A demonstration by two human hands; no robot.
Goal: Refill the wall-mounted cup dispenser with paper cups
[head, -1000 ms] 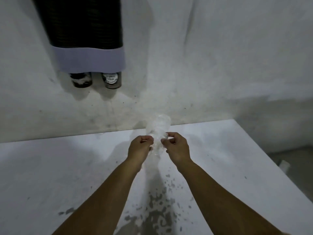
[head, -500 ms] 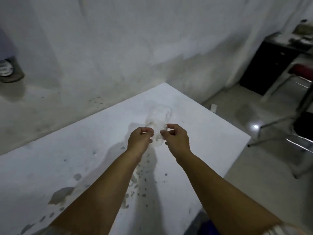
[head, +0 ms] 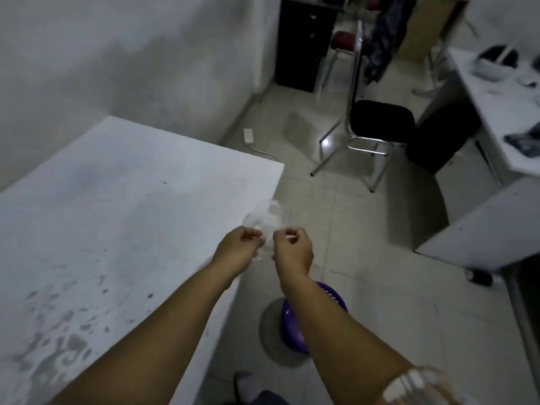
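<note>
i have a crumpled piece of clear plastic wrap (head: pixel 267 222) pinched between both hands, out past the corner of the white table (head: pixel 122 206) and over the tiled floor (head: pixel 365 258). my left hand (head: pixel 238 248) is curled closed with thumb and fingertips nipping the film's left side; my right hand (head: pixel 292 248) is closed the same way on its right side, and the two sit just beside each other. the wrap bunches up beyond my knuckles, and it is too faint and see-through for me to tell whether any cups are still inside it.

the cup dispenser is not in view from here, and i see no loose paper cups on the table either. so the refill itself looks unfinished to me, or at least i can't confirm it from this angle.

what could go wrong: the film is light and slippery, so a pinch this small could let it slide out and drift to the floor. a purple basket (head: pixel 336 299) sits below my right forearm; if that is where the wrap belongs, dropping it from this height could easily miss. if cups remain inside, pulling the film apart here would spill them on the tiles.
</note>
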